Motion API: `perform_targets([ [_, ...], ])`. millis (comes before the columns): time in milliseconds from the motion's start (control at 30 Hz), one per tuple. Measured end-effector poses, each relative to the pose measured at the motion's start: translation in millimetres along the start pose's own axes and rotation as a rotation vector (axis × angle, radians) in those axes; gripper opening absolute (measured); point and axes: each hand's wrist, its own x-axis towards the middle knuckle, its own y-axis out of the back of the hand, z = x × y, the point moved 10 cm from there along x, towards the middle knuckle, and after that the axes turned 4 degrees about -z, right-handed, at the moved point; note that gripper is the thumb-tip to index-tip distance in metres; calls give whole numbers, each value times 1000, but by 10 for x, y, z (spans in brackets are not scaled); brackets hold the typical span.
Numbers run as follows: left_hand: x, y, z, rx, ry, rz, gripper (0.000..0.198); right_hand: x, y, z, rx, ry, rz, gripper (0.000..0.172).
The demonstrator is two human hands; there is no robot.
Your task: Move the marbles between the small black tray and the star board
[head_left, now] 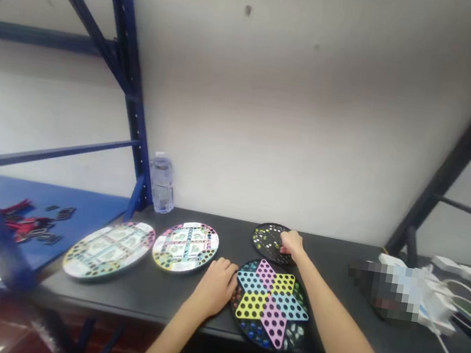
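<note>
A round Chinese checkers board (269, 295) with a pink, yellow and blue star lies near the table's front edge, with marbles in the sections around the star. My left hand (217, 285) is at its left rim, fingers curled against the edge. Behind it is a black round tray (267, 245) with small light and yellowish pieces scattered in it. My right hand (292, 243) reaches over the board to the tray's right side. Its fingers are pinched together low over the tray, and whatever they hold is too small to make out.
Two round printed game boards (185, 247) lie to the left on the black table (336, 274). A clear plastic bottle (162, 183) stands against the wall by a blue rack post (134, 96). White cables and adapters (441, 307) lie at the right. Red and black pieces (28, 225) are on a blue surface.
</note>
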Motion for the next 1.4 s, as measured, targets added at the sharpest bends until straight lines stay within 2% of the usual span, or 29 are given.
perform_targets([
  [167, 2, 2, 0, 8, 0, 8, 27, 24, -117, 31, -90, -53, 33, 20],
  [300, 3, 5, 8, 10, -3, 7, 27, 35, -256, -12, -83, -41, -7, 13],
  [433, 2, 15, 11, 7, 4, 6, 27, -14, -303, -42, -127, -1, -44, 8],
  [700, 2, 3, 3, 9, 0, 6, 27, -115, -580, -65, -377, 97, -232, 18],
  [900, 3, 3, 7, 10, -6, 9, 26, -188, -921, -151, -745, 323, -475, 28],
  [1200, 3, 5, 3, 5, -2, 9, 26, -198, -931, -149, -880, 385, -463, 38],
  [1400, 6, -4, 5, 10, -6, -3, 26, -236, -1033, -129, -1057, 414, -521, 45],
])
